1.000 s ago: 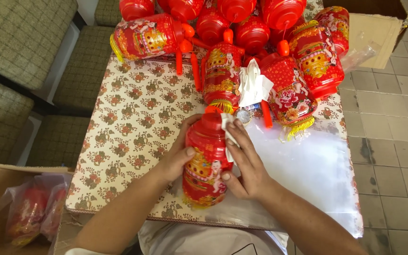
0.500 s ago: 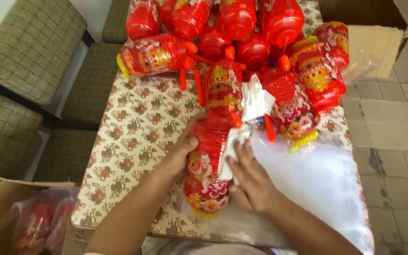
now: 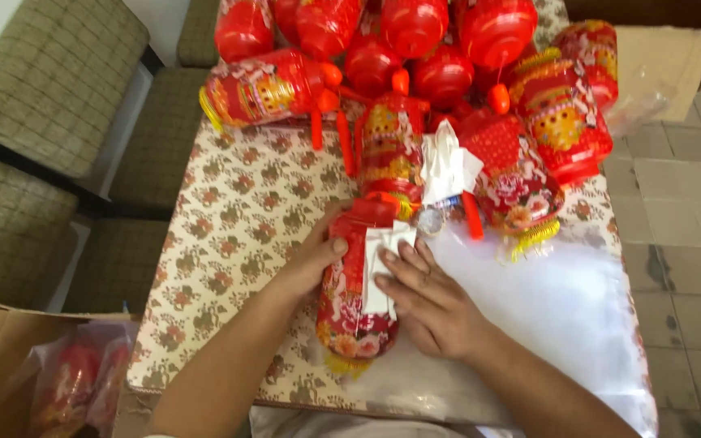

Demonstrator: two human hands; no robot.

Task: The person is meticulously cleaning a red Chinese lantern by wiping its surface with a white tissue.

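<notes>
I see the left hand [image 3: 311, 261] wrapped around the side of a red lantern [image 3: 356, 292] lying on the flowered table [image 3: 229, 235] — thumb on top, fingers closed on its body. The right hand [image 3: 432, 304] lies flat, fingers spread, pressing a white paper slip [image 3: 379, 268] against the lantern's upper face. The lantern sits at the near middle of the table, just beside a sheet of clear plastic [image 3: 561, 316] — behind it, a pile of red lanterns [image 3: 440, 73].
</notes>
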